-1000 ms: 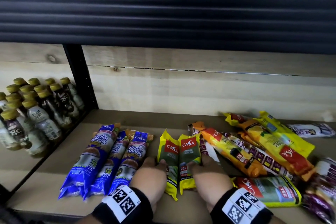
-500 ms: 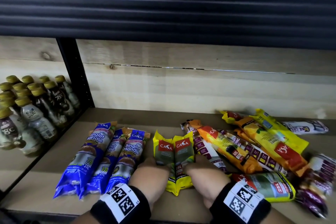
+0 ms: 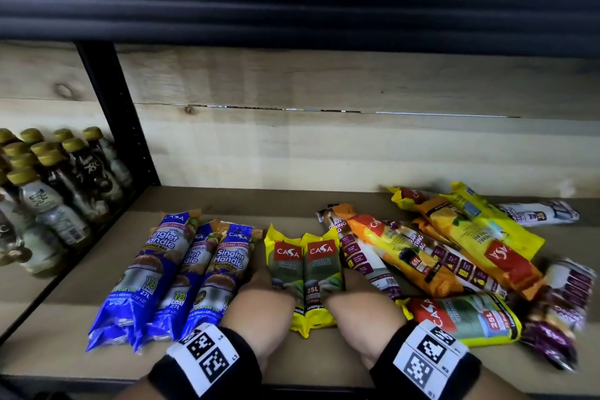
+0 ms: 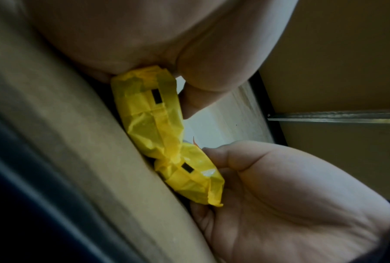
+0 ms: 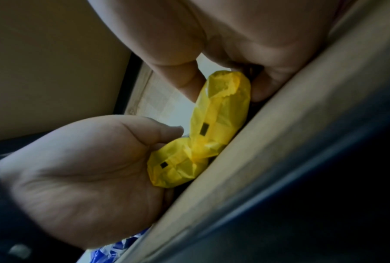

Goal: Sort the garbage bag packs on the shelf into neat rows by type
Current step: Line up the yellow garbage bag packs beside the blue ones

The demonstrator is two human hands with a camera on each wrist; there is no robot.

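Two yellow CASA 25L packs, a left one [image 3: 287, 265] and a right one [image 3: 322, 266], lie side by side at mid-shelf. My left hand [image 3: 263, 282] grips the left pack's outer side, and my right hand [image 3: 350, 286] grips the right pack's outer side. In the left wrist view my left thumb [image 4: 198, 99] lies over the left pack's end [image 4: 153, 113]. The right wrist view has my right thumb [image 5: 185, 80] on the right pack's end [image 5: 221, 106]. Three blue Singlet Handle packs [image 3: 181, 269] form a row just left of my left hand.
A loose pile of mixed packs [image 3: 454, 253] in orange, yellow, purple and white covers the shelf's right side, with another yellow 25L pack [image 3: 464, 318] at its front. Several gold-capped bottles [image 3: 48, 191] stand beyond the black upright post [image 3: 120, 114]. Bare shelf board [image 3: 259, 201] runs behind the rows.
Both hands have stayed on the two yellow packs and squeezed them closer together. The pair has slid slightly left, away from the mixed pile and nearer the blue packs.
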